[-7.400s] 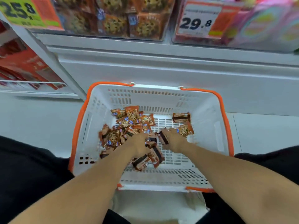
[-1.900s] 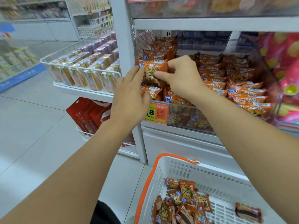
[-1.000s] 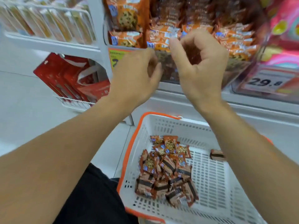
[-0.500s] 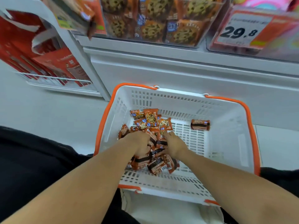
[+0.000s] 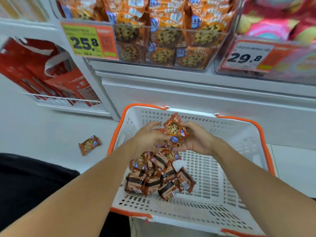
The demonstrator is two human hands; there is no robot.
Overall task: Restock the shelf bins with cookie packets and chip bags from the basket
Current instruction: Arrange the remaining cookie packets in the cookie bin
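Observation:
Above the white basket with orange rim, my left hand and my right hand together hold a bunch of orange cookie packets, fingers curled round them from both sides. A pile of orange and brown cookie packets lies in the basket's left half below my hands. The clear shelf bin above holds stacked orange cookie packets behind its front wall.
One cookie packet lies on the white floor left of the basket. Price tags 25.8 and 29.8 hang on the bins. A bin of pink bags stands at the right. Red bags fill a low wire rack at the left.
My hands went from the bin down into the basket's pile, then rose holding a bunch of cookie packets. A packet now lies on the floor left of the basket.

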